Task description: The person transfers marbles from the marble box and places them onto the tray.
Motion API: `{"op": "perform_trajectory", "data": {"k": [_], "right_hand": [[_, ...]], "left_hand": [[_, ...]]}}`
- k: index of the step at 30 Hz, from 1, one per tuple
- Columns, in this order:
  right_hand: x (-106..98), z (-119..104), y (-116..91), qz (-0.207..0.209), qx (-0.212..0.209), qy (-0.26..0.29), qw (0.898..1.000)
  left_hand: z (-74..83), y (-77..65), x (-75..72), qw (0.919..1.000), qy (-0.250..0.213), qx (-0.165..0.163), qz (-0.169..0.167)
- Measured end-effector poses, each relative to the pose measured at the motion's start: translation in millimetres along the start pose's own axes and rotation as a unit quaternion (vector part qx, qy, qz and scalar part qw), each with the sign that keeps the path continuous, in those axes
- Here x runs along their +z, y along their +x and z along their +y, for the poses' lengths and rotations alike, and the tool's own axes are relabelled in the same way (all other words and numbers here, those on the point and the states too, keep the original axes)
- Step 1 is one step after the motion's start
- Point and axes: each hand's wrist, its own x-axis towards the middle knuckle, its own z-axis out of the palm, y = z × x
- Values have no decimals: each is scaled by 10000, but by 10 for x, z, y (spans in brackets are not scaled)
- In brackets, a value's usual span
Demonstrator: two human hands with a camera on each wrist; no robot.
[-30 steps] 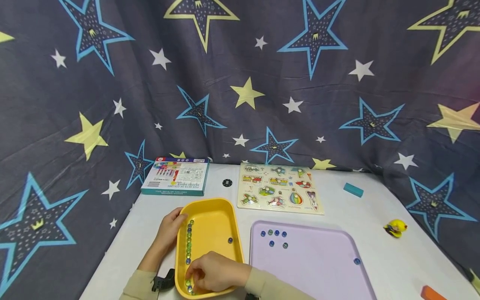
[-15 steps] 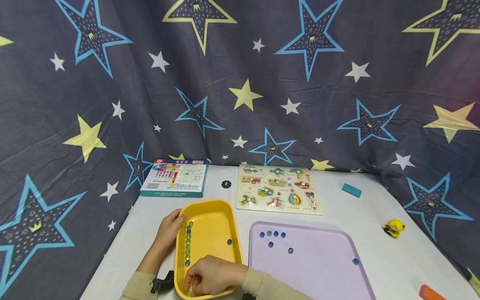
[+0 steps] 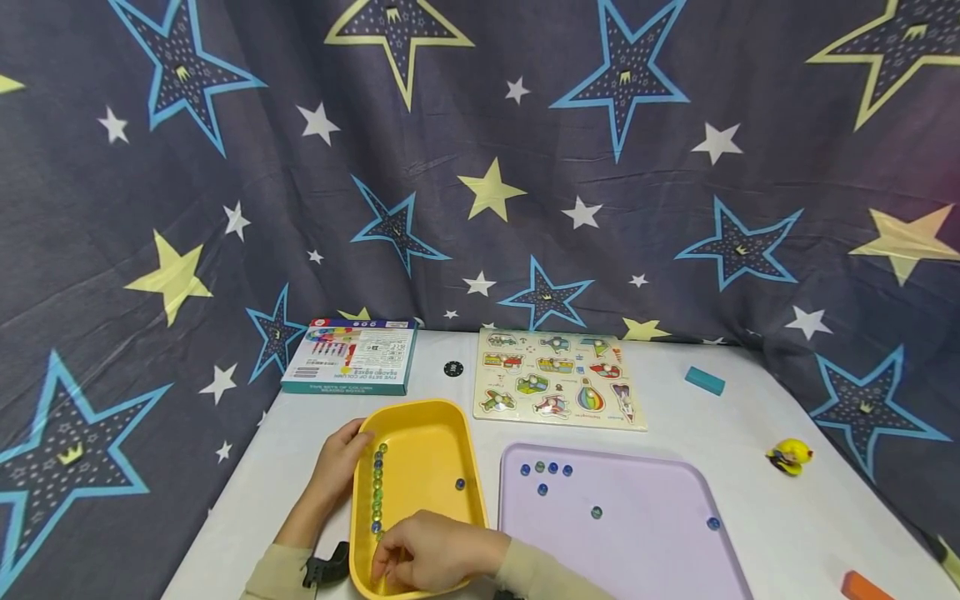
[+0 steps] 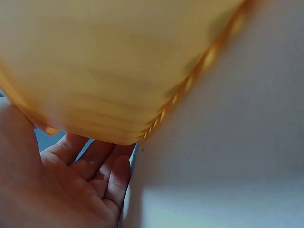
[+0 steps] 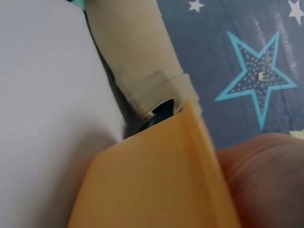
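Note:
A yellow tray (image 3: 431, 433) stands at the front of the table. My left hand (image 3: 337, 461) grips its upper left side; in the left wrist view that hand (image 4: 88, 178) has fingers at the edge of the tray (image 4: 95, 85). Inside, a row of green and blue glass marbles (image 3: 377, 493) runs along the left wall. My right hand (image 3: 435, 550) reaches into the lower end with curled fingers, at the row's near end. A green marble (image 3: 380, 536) touches or nearly touches its index finger. Whatever is under its fingertips is hidden. One blue marble (image 3: 461, 483) lies apart near the right wall.
To the right lies a lilac tray (image 3: 630, 492) with several scattered marbles (image 3: 552, 468). Behind are a boxed set (image 3: 351, 357), a black round chip (image 3: 453, 368) and a picture puzzle board (image 3: 558, 379). A teal block (image 3: 705, 381), yellow toy figure (image 3: 790, 457) and orange block (image 3: 864, 586) lie farther right.
My right hand shifts slightly within the yellow tray, and a green marble now shows at the row's near end. In the lilac tray, one marble has rolled right and nearer. My left hand stays put.

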Motion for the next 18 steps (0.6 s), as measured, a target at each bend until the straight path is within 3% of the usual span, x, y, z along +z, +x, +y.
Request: {"op": "perform_trajectory", "data": {"k": [5,9,15,18], "right_hand": [[-61,-36,-84,956,-176,-46,9953],[-134,-33,-237,1845,-175,329,9821],[-227,119,-554,3110,-81,1456,9391],[-266,249,-736,3578,58,1580,9203]], "left_hand": [[-12,3,3,10000,-29,11,-11],[-22,5,5,10000,-48,-12,-7],[-14,0,7,10000,-52,-25,-35],[-6,2,7,10000,-65,-30,-47]]}}
